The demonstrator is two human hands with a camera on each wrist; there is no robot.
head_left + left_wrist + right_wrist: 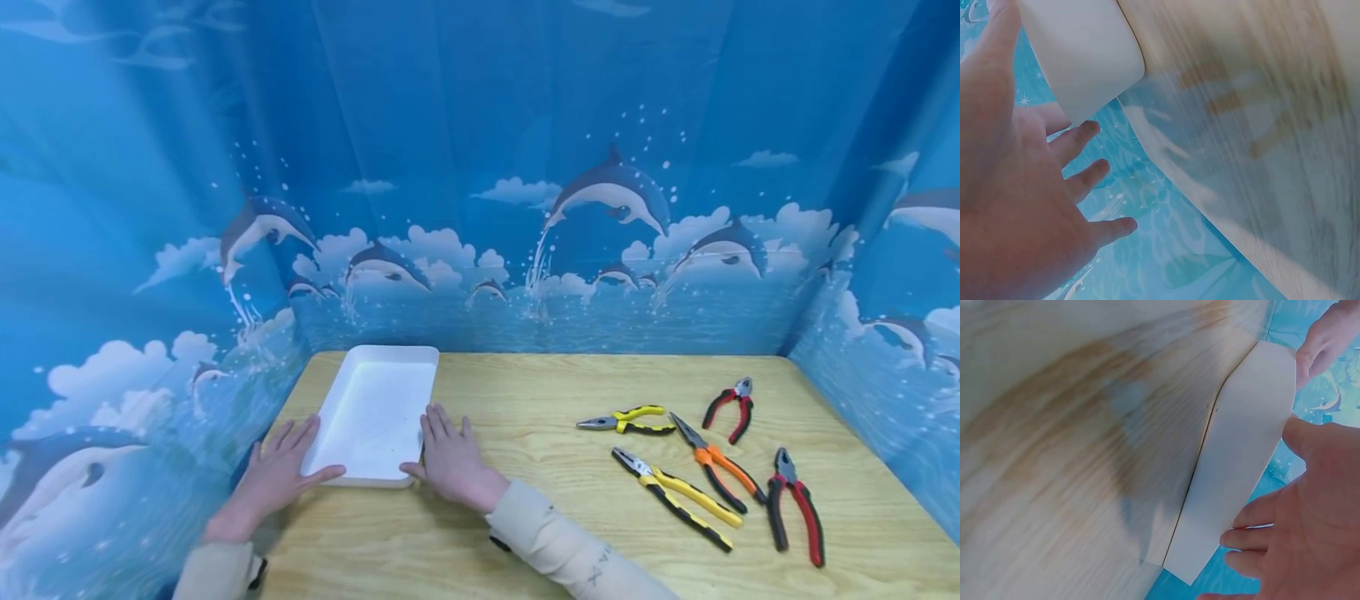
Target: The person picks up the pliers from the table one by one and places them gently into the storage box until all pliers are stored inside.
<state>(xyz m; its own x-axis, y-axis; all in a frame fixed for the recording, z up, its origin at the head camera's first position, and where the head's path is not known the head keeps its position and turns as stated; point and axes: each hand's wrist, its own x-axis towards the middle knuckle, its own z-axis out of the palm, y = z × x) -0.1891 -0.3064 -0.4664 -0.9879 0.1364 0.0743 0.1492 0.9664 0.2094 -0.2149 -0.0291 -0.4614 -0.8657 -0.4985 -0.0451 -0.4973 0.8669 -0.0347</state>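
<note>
A shallow white rectangular tray (371, 421) lies on the wooden table towards the left in the head view. My left hand (273, 471) is at its left near corner, fingers spread along the left side and thumb by the near edge. On the right side, my right hand (453, 457) has its fingers extended along the rim and its thumb at the near corner. In the left wrist view, the fingers of the left hand (1041, 181) are spread beside the tray (1088, 56). The right wrist view shows the right hand (1310, 512) palm-side, beside the tray wall (1229, 450).
On the table's right lie yellow-black needle-nose pliers (639, 412), larger yellow-black pliers (654, 478), orange-black long-nose pliers (705, 456), and two red-black pliers, one farther back (744, 402), one nearer (786, 473). A blue dolphin-printed curtain (465, 125) surrounds the table (517, 408).
</note>
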